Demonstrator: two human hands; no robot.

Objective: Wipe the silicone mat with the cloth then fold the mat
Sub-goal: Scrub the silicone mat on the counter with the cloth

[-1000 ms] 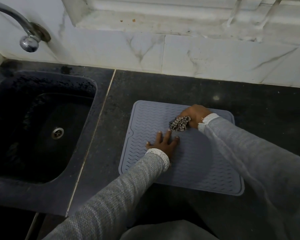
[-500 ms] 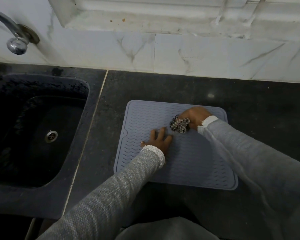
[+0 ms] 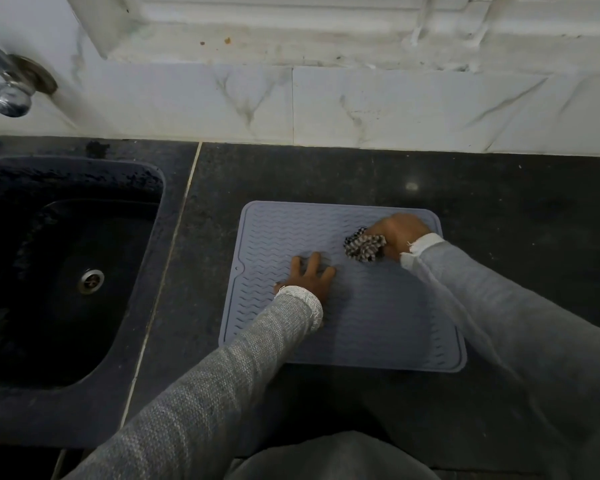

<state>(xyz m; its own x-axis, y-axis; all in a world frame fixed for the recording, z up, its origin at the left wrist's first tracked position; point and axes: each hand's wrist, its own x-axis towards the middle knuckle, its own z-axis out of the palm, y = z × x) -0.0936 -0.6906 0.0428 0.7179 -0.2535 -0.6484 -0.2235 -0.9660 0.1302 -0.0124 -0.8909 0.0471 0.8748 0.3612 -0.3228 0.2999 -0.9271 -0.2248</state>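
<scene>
Two hands share it: left hand [image 3: 307, 277], fingers spread, pins mat [image 3: 378, 327]; right hand [image 3: 400, 233], clenching cloth [image 3: 364, 248], wipes every ridge.

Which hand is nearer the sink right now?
Left. The left hand presses flat on the mat nearer the sink; the right hand grips the cloth farther away.

Dim light; black counter [image 3: 499, 209], dark sink [image 3: 66, 271], marble-tiled wall [image 3: 395, 105], chrome tap [image 3: 9, 95].
</scene>
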